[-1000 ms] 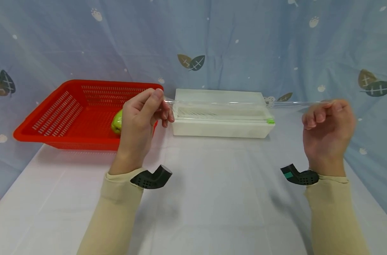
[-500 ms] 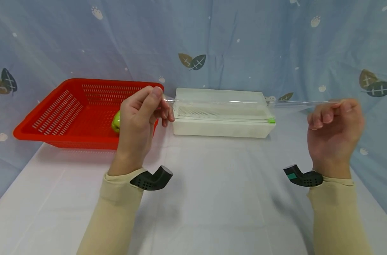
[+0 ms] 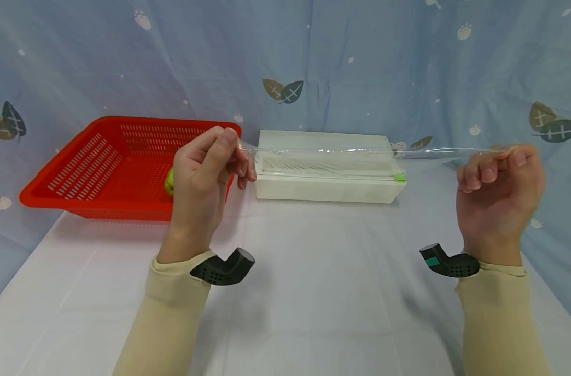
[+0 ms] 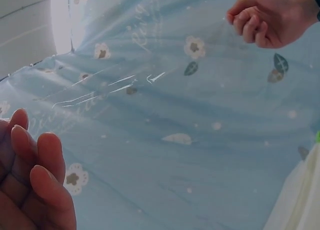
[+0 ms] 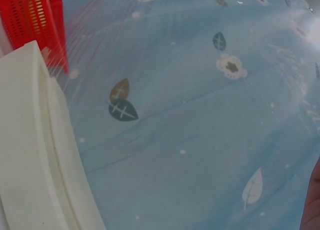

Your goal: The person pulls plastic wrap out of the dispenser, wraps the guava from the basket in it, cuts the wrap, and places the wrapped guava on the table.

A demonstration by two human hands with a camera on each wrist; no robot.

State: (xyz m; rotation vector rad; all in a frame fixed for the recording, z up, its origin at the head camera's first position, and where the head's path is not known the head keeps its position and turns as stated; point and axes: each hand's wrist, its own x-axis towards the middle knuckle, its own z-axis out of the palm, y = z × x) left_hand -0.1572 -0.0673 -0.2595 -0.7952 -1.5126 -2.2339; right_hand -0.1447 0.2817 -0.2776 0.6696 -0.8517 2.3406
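Note:
A clear sheet of cling film stretches between both hands in the head view, its edge drawn nearly straight. My left hand pinches one corner between thumb and forefinger, the other fingers loosely bent. At the far side my right hand pinches the opposite corner, palm towards me. Behind the film, and partly seen through it, stands a long white cling film box with a green slider at its right end. In the left wrist view, bright creases run across the film, with the right hand beyond.
A red plastic basket stands at the back left. In it lies a green, rounded fruit or vegetable, mostly hidden behind the left hand. A blue patterned cloth hangs behind the white-covered table.
My right hand has moved outward to the right and my left hand slightly left, widening the gap with the film stretched between them. The box and basket stay put.

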